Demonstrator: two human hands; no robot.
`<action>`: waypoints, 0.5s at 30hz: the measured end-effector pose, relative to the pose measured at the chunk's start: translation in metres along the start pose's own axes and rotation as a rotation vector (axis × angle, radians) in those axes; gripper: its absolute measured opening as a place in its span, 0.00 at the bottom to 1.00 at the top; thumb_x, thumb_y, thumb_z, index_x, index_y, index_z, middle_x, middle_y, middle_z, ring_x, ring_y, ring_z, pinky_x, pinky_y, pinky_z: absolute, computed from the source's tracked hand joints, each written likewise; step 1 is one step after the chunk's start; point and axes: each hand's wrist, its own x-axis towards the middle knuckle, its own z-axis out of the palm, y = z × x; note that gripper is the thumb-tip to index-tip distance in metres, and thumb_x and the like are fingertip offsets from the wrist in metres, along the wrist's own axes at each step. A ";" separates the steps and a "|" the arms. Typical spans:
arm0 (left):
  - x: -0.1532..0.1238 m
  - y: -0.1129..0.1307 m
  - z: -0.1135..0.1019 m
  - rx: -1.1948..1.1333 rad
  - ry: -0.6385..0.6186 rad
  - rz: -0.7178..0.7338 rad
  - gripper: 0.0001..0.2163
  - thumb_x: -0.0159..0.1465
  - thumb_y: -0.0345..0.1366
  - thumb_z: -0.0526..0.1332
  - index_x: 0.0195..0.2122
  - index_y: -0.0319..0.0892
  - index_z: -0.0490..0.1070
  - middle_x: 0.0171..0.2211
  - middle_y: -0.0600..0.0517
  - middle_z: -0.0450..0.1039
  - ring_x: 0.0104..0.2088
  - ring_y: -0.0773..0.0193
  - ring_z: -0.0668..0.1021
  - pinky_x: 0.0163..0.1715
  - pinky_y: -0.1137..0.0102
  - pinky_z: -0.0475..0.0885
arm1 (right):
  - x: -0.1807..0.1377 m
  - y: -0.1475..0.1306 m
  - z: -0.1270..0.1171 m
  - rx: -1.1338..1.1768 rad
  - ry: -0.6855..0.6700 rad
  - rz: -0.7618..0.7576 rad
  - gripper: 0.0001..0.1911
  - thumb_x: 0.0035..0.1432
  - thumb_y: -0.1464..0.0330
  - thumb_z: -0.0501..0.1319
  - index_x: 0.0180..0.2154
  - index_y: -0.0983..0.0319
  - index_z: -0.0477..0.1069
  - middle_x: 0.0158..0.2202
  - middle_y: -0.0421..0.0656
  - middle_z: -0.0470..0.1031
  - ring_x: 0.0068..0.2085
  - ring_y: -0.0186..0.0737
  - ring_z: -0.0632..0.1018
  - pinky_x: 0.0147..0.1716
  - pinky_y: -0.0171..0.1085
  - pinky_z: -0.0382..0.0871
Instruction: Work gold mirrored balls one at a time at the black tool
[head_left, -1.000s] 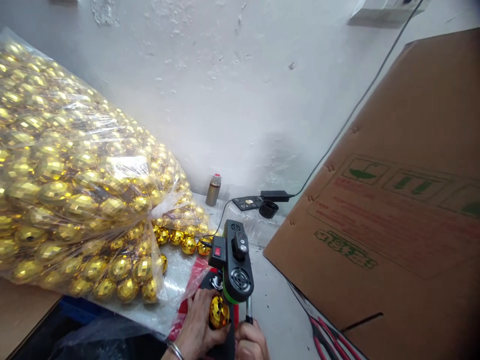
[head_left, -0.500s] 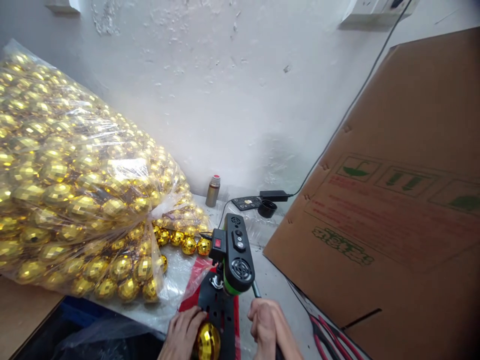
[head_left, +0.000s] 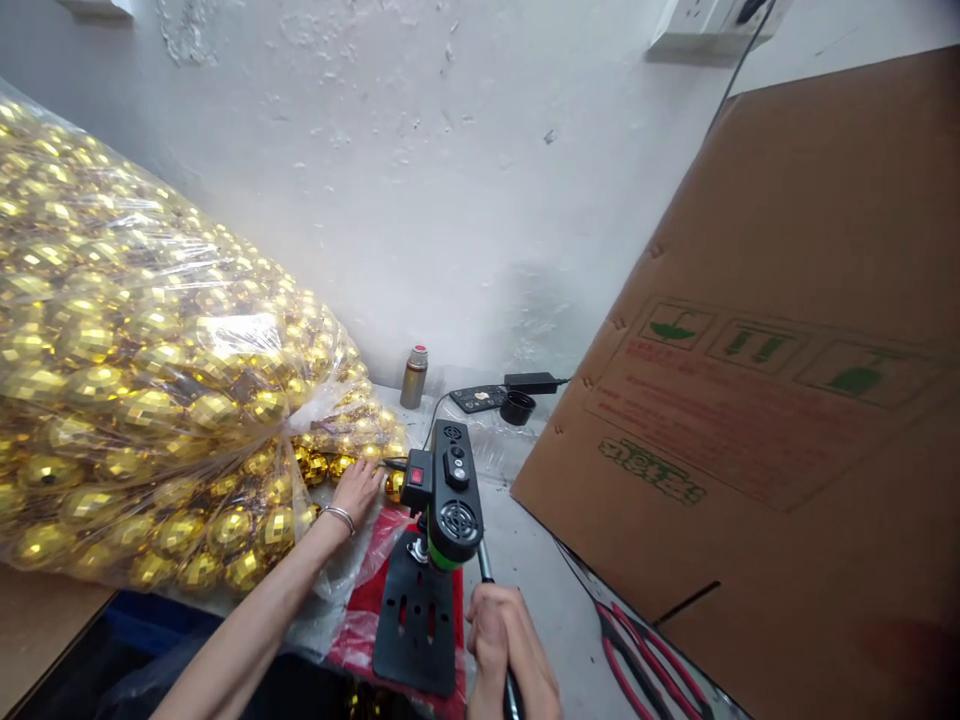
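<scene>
- Right hand (head_left: 511, 648): its grip is clamped around the lever (head_left: 487, 565) of the drill press (head_left: 454, 497).
- Left hand (head_left: 358, 490): at the gold faceted balls (head_left: 394, 487) behind the press, fingers' closure I cannot tell.

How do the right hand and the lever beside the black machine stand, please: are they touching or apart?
Touching. The head view shows the right hand closed around the lever, which comes out both above and below the hand.

carton (head_left: 810, 240) | umbrella sign (head_left: 672, 330) | two down-pointing arrows (head_left: 766, 346) | red print (head_left: 697, 400) illegible
</scene>
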 end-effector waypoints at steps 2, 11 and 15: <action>-0.013 -0.001 -0.007 -0.041 0.016 -0.042 0.16 0.60 0.30 0.62 0.51 0.42 0.71 0.47 0.40 0.78 0.51 0.45 0.79 0.53 0.54 0.73 | 0.001 -0.001 0.000 0.004 -0.010 0.001 0.16 0.72 0.71 0.52 0.28 0.59 0.62 0.26 0.37 0.63 0.25 0.31 0.66 0.27 0.35 0.58; -0.126 0.036 -0.004 -1.032 0.008 -0.374 0.30 0.60 0.57 0.64 0.56 0.40 0.69 0.48 0.44 0.81 0.49 0.49 0.82 0.52 0.58 0.76 | 0.027 -0.008 -0.007 -0.008 -0.111 -0.064 0.18 0.71 0.72 0.52 0.26 0.59 0.63 0.24 0.36 0.61 0.26 0.31 0.67 0.28 0.33 0.62; -0.145 0.048 0.036 -1.031 0.032 -0.405 0.31 0.59 0.59 0.65 0.53 0.39 0.72 0.50 0.43 0.81 0.51 0.46 0.81 0.55 0.54 0.75 | 0.040 -0.007 -0.014 -0.073 -0.210 -0.175 0.17 0.71 0.74 0.52 0.27 0.59 0.62 0.23 0.35 0.62 0.24 0.29 0.68 0.24 0.29 0.63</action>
